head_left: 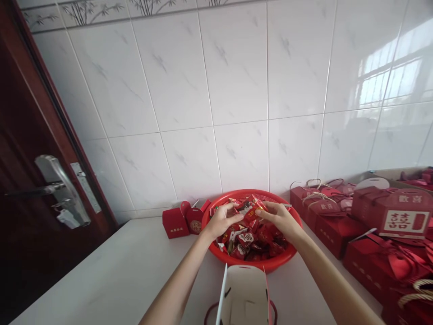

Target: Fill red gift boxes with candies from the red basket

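Both hands are above a red plastic basket piled with wrapped candies. My left hand pinches the left side of a red candy packet between thumb and fingers. On the packet's right side, my right hand has its thumb and fingertips closed on the wrapper. Whether this is one packet or two overlapping ones, I cannot tell. Nearer to me, between my forearms, stands an open gift box with a pale inside, upright flaps and dark red cord handles.
Small red boxes sit left of the basket by the tiled wall. Along the right side, red gift boxes with rope handles are stacked closely. A dark wooden door with a metal handle stands at the left.
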Demonstrator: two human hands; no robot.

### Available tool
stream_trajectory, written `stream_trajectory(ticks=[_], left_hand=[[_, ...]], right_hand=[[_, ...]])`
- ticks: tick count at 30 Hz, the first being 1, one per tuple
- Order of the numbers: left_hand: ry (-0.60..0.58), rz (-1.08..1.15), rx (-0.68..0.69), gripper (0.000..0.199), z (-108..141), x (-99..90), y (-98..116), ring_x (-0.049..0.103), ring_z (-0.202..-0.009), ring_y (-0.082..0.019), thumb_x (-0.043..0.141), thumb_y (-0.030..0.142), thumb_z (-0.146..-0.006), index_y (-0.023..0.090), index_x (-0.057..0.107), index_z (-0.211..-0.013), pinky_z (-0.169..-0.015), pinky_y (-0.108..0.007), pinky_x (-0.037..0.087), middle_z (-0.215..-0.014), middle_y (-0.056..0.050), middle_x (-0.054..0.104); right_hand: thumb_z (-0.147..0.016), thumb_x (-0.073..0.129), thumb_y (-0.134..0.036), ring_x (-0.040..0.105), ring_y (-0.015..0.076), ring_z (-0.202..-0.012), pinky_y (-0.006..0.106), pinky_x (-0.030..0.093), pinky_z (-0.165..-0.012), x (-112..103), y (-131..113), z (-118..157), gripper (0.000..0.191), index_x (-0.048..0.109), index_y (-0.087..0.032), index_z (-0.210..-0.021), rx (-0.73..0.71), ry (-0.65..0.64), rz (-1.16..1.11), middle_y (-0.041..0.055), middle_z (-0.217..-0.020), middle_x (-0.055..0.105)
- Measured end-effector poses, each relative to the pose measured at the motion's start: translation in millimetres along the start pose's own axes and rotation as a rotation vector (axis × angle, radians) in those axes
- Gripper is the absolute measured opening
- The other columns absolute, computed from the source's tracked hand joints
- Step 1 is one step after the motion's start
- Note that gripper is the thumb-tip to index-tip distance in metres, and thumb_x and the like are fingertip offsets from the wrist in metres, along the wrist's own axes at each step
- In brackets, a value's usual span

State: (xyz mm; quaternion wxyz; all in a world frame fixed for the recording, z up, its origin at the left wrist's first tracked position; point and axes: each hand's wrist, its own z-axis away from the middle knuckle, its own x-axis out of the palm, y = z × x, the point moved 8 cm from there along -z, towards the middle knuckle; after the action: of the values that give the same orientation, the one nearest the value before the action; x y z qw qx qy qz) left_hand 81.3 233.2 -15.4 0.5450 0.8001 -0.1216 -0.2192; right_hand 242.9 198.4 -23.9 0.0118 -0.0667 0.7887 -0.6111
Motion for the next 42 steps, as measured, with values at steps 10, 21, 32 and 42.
stream_trajectory(ticks=[10,21,32,42], left_hand=[[0.45,-0.553,-0.215,0.026,-4,-52.3,-24,0.071,-0.104,-0.023,0.05,0.018,-0.087,0.018,0.074,-0.098,-0.093,-0.034,0.054,-0.11,-0.009,0.077],[0.084,-1.125,-0.393,0.047,-1,-19.2,-22,0.057,-0.128,-0.039,0.068,0.011,-0.071,0.015,0.071,-0.118,-0.103,-0.045,0.044,-0.141,-0.021,0.059],[-0.018,-1.098,-0.432,0.041,-4,-18.5,-31,0.066,-0.116,-0.034,0.071,0.012,-0.069,0.023,0.077,-0.108,-0.092,-0.036,0.052,-0.117,-0.011,0.076],[0.158,-0.536,-0.013,0.041,-9,-19.4,-5,0.062,-0.124,-0.023,0.062,0.028,-0.086,0.019,0.066,-0.127,-0.106,-0.035,0.048,-0.135,-0.009,0.066]], right_hand=[[-0.058,0.08,-0.036,0.063,0.0185,-0.064,0.029,0.049,-0.058,-39,14,-2,0.024,0.065,-0.021,-0.07,0.043,0.398,-0.271,0.0011,-0.068,0.069],[-0.055,0.081,-0.037,0.064,0.0202,-0.069,0.03,0.05,-0.063,-41,17,0,0.027,0.062,-0.023,-0.068,0.078,0.422,-0.263,-0.0007,-0.067,0.068],[-0.054,0.081,-0.038,0.065,0.0211,-0.072,0.031,0.05,-0.066,-33,12,1,0.029,0.066,-0.022,-0.073,0.1,0.356,-0.245,0.0004,-0.073,0.072],[-0.056,0.08,-0.036,0.068,0.0231,-0.078,0.031,0.052,-0.066,-31,11,2,0.023,0.066,-0.023,-0.07,0.085,0.344,-0.237,0.0015,-0.074,0.073]])
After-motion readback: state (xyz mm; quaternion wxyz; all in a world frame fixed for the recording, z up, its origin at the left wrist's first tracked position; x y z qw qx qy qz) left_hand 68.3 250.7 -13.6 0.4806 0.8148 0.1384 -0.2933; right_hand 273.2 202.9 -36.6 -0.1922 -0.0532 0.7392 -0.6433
